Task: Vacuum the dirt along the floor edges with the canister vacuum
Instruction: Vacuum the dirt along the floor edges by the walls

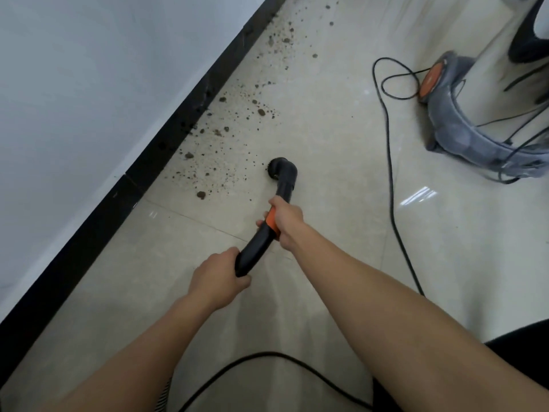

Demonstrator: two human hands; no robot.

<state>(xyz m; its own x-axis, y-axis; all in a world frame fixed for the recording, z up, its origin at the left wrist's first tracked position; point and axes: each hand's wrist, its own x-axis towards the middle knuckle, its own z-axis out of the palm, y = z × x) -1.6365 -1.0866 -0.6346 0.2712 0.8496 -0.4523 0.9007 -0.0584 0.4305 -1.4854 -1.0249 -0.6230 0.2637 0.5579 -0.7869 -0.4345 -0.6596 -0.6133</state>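
Note:
Brown dirt (225, 150) lies scattered over the pale tiles along the black baseboard (166, 138), in clumps and fine specks running up towards the top of the view. A black vacuum handle (257, 248) with an orange band ends in a round brush nozzle (280, 169), which sits just right of the dirt patch. My right hand (286, 223) grips the handle at the orange band. My left hand (218, 278) grips its lower end. The canister vacuum (463, 126), grey with an orange wheel, stands at the right.
A white wall (89, 84) rises above the baseboard on the left. A black power cord (392, 179) loops on the floor from the canister down towards me. Another black hose or cord (267, 356) curves across the bottom of the view.

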